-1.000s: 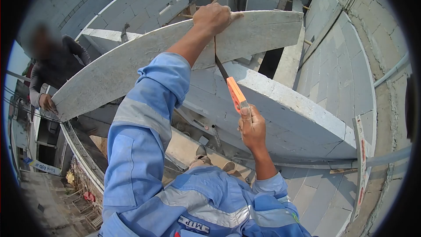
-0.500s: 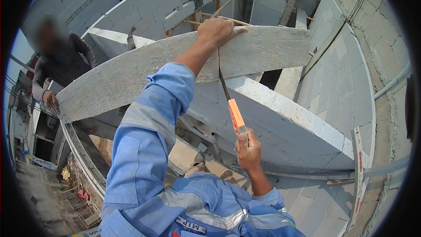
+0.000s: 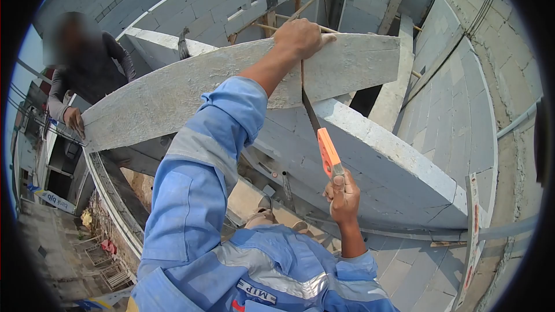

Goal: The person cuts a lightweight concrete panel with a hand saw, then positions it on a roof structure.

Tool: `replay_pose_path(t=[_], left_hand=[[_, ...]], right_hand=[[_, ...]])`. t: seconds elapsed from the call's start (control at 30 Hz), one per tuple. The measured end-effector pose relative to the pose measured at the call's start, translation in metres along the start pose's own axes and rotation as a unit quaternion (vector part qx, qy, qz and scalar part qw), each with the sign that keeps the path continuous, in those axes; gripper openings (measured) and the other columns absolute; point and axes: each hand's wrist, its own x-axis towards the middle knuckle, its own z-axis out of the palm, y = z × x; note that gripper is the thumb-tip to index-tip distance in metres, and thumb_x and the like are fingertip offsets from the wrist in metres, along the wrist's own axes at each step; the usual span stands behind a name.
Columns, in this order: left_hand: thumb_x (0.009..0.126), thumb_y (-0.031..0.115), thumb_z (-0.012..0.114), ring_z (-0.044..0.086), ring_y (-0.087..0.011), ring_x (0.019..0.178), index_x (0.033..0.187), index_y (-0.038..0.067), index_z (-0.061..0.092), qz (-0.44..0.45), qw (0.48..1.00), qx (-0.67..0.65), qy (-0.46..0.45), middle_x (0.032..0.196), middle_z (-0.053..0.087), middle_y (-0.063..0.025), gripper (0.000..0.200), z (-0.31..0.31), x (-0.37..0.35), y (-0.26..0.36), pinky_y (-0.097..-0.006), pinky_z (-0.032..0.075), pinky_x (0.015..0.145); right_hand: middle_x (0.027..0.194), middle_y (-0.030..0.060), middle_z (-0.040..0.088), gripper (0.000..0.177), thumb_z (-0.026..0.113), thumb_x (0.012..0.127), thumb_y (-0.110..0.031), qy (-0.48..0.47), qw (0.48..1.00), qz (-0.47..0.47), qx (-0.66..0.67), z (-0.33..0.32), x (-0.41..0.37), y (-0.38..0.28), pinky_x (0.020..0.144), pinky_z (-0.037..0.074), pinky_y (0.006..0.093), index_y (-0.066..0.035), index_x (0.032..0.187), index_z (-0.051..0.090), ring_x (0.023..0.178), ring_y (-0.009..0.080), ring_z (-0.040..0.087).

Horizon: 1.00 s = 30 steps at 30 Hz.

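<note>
Sawing, judged mid-cut. The slab (image 3: 173, 95) lies across the wall (image 3: 399, 153) top. Left hand (image 3: 300, 37) fingers clench its far edge, right hand (image 3: 343, 193) fingers grasp the saw (image 3: 328, 151), and a co-worker's hand (image 3: 74, 120) holds the left end. The next stroke calls for a steady slab.

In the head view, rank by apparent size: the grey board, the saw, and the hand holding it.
1. grey board, clearly the largest.
2. saw, orange handle plus dark blade.
3. right hand gripping the saw; it is nearer the camera, yet looks smallest.
</note>
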Motion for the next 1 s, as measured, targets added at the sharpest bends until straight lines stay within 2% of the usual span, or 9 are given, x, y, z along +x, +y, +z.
replay_pose_path(t=[0.17, 0.27, 0.33, 0.47, 0.53, 0.63, 0.7, 0.87, 1.0], left_hand=[[0.091, 0.064, 0.049, 0.070, -0.0351, 0.089, 0.096, 0.006, 0.076, -0.008, 1.000, -0.024, 0.003, 0.094, 0.071, -0.0189, 0.063, -0.019, 0.020, -0.017, -0.0460, 0.057, 0.073], [0.091, 0.059, 0.054, 0.068, -0.0359, 0.099, 0.102, 0.004, 0.074, -0.039, 0.998, -0.048, 0.021, 0.105, 0.070, -0.0190, 0.060, -0.037, 0.016, -0.019, -0.0454, 0.055, 0.082], [0.090, 0.059, 0.055, 0.066, -0.0352, 0.104, 0.104, 0.003, 0.073, -0.061, 0.996, -0.067, -0.003, 0.110, 0.069, -0.0185, 0.061, -0.042, 0.017, -0.021, -0.0454, 0.054, 0.086], [0.091, 0.059, 0.055, 0.066, -0.0343, 0.105, 0.106, 0.005, 0.073, -0.076, 0.994, -0.072, 0.041, 0.111, 0.068, -0.0181, 0.059, -0.058, 0.009, -0.023, -0.0450, 0.054, 0.086], [0.093, 0.060, 0.049, 0.068, -0.0332, 0.100, 0.101, 0.008, 0.074, -0.093, 0.991, -0.087, 0.028, 0.105, 0.070, -0.0176, 0.059, -0.078, 0.010, -0.030, -0.0454, 0.054, 0.081], [0.093, 0.066, 0.043, 0.072, -0.0285, 0.077, 0.097, 0.012, 0.075, -0.043, 0.987, 0.029, 0.152, 0.083, 0.072, -0.0145, 0.062, -0.089, 0.034, -0.064, -0.0462, 0.056, 0.067], [0.093, 0.065, 0.044, 0.072, -0.0286, 0.077, 0.097, 0.012, 0.075, -0.024, 0.989, 0.022, 0.148, 0.082, 0.072, -0.0145, 0.062, -0.096, 0.031, -0.076, -0.0458, 0.057, 0.067], [0.093, 0.063, 0.045, 0.072, -0.0291, 0.078, 0.096, 0.012, 0.075, -0.025, 0.987, 0.071, 0.143, 0.082, 0.072, -0.0145, 0.059, -0.120, 0.012, -0.093, -0.0439, 0.057, 0.066], [0.093, 0.061, 0.046, 0.072, -0.0295, 0.079, 0.096, 0.012, 0.074, -0.058, 0.981, 0.110, 0.151, 0.082, 0.072, -0.0145, 0.057, -0.136, -0.013, -0.106, -0.0424, 0.057, 0.066]], right_hand=[[0.058, -0.0023, 0.043, 0.057, 0.054, 0.097, -0.049, 0.023, 0.998, -0.015, -0.048, -0.034, -0.049, 0.028, 0.052, 0.042, 0.0249, 0.006, 0.114, 0.055, 0.049, 0.0057, 0.039], [0.062, 0.0035, 0.055, 0.076, 0.056, 0.088, -0.065, 0.073, 0.979, -0.078, -0.171, -0.062, -0.065, 0.022, 0.050, 0.039, 0.0257, 0.008, 0.107, 0.062, 0.052, 0.0106, 0.051], [0.064, 0.0064, 0.056, 0.078, 0.057, 0.088, -0.066, 0.042, 0.939, -0.193, -0.281, -0.090, -0.060, 0.010, 0.051, 0.039, 0.0282, 0.010, 0.106, 0.063, 0.055, 0.0130, 0.053], [0.064, 0.0084, 0.056, 0.074, 0.057, 0.087, -0.064, -0.024, 0.927, -0.200, -0.318, -0.136, -0.045, -0.030, 0.053, 0.040, 0.0326, 0.009, 0.100, 0.065, 0.054, 0.0183, 0.052], [0.065, 0.0111, 0.060, 0.073, 0.058, 0.087, -0.064, 0.006, 0.907, -0.209, -0.367, -0.161, -0.044, -0.061, 0.051, 0.040, 0.0338, 0.008, 0.097, 0.066, 0.053, 0.0212, 0.056], [0.068, 0.0103, 0.059, 0.069, 0.058, 0.087, -0.062, -0.006, 0.885, -0.256, -0.389, -0.195, -0.055, -0.086, 0.054, 0.041, 0.0349, 0.007, 0.097, 0.066, 0.056, 0.0236, 0.055], [0.069, 0.0107, 0.061, 0.067, 0.060, 0.086, -0.062, -0.014, 0.881, -0.269, -0.390, -0.205, -0.060, -0.090, 0.054, 0.041, 0.0354, 0.004, 0.094, 0.067, 0.056, 0.0249, 0.056], [0.053, 0.0020, 0.046, 0.055, 0.071, 0.078, -0.058, -0.085, 0.736, -0.377, -0.556, -0.184, 0.017, -0.095, 0.050, 0.039, 0.0348, -0.005, 0.094, 0.068, 0.045, 0.0203, 0.048], [0.060, 0.0015, 0.049, 0.048, 0.074, 0.077, -0.050, -0.139, 0.657, -0.456, -0.584, -0.178, 0.098, -0.075, 0.055, 0.041, 0.0354, -0.008, 0.099, 0.067, 0.052, 0.0193, 0.049]])
